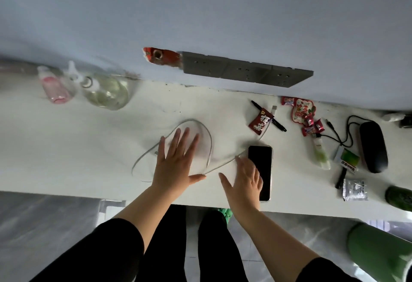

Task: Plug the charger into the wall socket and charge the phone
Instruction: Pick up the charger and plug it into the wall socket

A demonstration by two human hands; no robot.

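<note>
A black phone (262, 165) lies face up on the white counter (78, 147), near its front edge. A white charger cable (208, 132) loops across the counter left of the phone; its plug end (273, 109) lies near the snack packet. A grey strip of wall sockets (245, 70) is fixed to the wall above the counter. My left hand (176, 159) lies flat and open over the cable loop. My right hand (244, 176) is open, fingers spread, resting on the phone's left edge. Neither hand grips anything.
Glass and pink bottles (102, 91) stand at the back left. Red snack packets (260, 121), a black marker (268, 115), a black mouse (373, 145) with its cord, a green tube (321, 155) and small packets crowd the right. A green object (379, 250) is below the counter's front edge.
</note>
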